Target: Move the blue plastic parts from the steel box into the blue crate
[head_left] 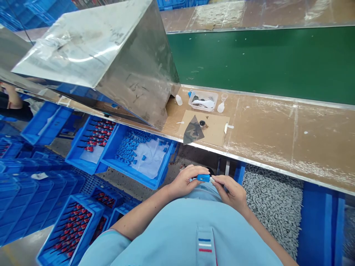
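Note:
Both hands are held low in front of my torso, below the bench edge. My left hand [184, 181] grips a small blue plastic connector [203, 178] by its body. My right hand [230, 191] pinches the connector's white tip [212, 180] between thumb and fingers. The fingers of both hands hide part of the connector. Neither hand touches the bench.
A brown workbench [277, 140] with a metal edge runs ahead, carrying a cardboard sheet [216, 127], camouflage cloth [192, 130], a plastic tub [203, 100] and small bottles. A steel hopper [111, 62] looms left. Blue crates [135, 155] of parts sit below left; grey pieces [274, 207] lie right.

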A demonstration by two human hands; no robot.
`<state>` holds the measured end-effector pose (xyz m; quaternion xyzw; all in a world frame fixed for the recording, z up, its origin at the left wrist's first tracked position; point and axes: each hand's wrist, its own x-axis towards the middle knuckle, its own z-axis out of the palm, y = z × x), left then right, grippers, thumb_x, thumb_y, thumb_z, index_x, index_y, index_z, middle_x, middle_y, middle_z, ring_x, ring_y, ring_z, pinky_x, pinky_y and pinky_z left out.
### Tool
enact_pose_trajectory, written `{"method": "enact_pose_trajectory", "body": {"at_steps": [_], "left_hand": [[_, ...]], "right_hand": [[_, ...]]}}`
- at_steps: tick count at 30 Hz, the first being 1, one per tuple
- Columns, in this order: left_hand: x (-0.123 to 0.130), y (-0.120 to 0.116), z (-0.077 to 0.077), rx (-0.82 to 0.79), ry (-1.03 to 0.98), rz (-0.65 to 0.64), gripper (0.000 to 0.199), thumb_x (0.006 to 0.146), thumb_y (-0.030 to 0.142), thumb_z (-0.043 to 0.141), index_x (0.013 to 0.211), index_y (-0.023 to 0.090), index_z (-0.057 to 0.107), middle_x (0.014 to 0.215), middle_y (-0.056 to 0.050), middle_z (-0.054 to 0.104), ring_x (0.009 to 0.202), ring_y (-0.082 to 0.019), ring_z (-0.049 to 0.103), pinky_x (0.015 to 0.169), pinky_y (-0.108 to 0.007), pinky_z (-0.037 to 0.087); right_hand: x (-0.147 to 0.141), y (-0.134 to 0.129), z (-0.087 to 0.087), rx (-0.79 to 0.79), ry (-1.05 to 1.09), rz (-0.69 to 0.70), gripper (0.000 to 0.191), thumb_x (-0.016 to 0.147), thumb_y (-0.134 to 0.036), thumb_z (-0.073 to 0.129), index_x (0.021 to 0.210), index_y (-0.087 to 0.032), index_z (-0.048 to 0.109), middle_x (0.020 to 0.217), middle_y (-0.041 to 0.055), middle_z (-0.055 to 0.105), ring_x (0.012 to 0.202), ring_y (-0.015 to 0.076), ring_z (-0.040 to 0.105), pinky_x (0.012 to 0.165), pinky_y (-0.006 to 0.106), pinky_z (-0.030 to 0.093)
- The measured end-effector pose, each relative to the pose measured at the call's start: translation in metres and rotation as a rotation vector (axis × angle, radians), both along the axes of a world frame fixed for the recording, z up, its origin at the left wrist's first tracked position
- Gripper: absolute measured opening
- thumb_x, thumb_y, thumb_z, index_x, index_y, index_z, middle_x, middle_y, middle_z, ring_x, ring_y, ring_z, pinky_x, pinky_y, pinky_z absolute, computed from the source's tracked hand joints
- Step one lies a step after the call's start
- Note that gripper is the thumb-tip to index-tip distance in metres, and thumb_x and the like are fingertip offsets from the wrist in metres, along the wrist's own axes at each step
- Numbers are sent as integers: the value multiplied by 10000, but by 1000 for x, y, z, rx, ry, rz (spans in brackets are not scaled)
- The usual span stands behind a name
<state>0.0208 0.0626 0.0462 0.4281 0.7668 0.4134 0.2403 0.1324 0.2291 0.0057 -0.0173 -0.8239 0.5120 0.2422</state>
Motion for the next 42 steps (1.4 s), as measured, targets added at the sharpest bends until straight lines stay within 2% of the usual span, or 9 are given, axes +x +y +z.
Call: {"method": "enact_pose_trajectory", "body": {"at_steps": [11,19,24,29,32,36,39,42], "left_hand": [[1,1,-2,3,32,15,267,911,289,517,1143,193,607,1153,-90,677,1108,-179,603,932,-308,450],[5,4,2,-108,-43,46,296,887,334,536,1129,175,598,1061,-73,682,897,-155,593,782,-257,474],[5,4,5,-203,-120,19,394,895,473,452,1109,160,559,1014,-89,647,856,-170,557,767,-280,450],[7,6,10,-314,-307,1,527,902,614,261,1026,152,482,810,-39,566,753,-164,514,698,-281,410],[8,6,14,-351,-390,11,541,894,646,221,991,165,448,710,5,492,703,-153,468,666,-273,382],[8,6,16,-361,-434,8,473,909,615,236,934,184,428,676,35,421,655,-129,403,632,-255,342],[9,5,16,-389,-474,-9,430,923,580,221,902,193,405,645,50,379,620,-119,364,605,-247,318],[9,4,14,-464,-458,-27,423,919,576,211,900,197,397,648,48,388,628,-126,379,614,-255,324]], "right_hand": [[-2,0,-4,63,88,-18,144,884,-165,570,965,-223,674,837,38,733,731,161,695,654,251,586],[-2,1,-4,14,80,-21,111,877,-145,580,939,-210,646,816,36,714,709,150,678,629,234,565],[-2,2,1,-45,12,-9,91,883,-170,575,925,-208,646,798,30,704,687,142,662,608,228,543],[-2,2,6,-160,-106,35,90,900,-225,550,875,-205,634,745,20,678,634,132,633,553,220,499],[-1,4,8,-186,-223,105,181,926,-299,502,804,-201,593,677,7,628,587,121,589,524,216,455],[-3,7,9,-96,-341,306,393,978,-401,337,690,-198,511,630,3,545,569,117,526,529,228,408],[-3,7,3,-69,-377,420,467,987,-454,259,676,-198,494,632,6,523,584,119,520,545,234,399],[0,4,-7,-111,-365,451,473,988,-465,247,690,-200,503,635,5,521,583,117,512,543,232,391]]}}
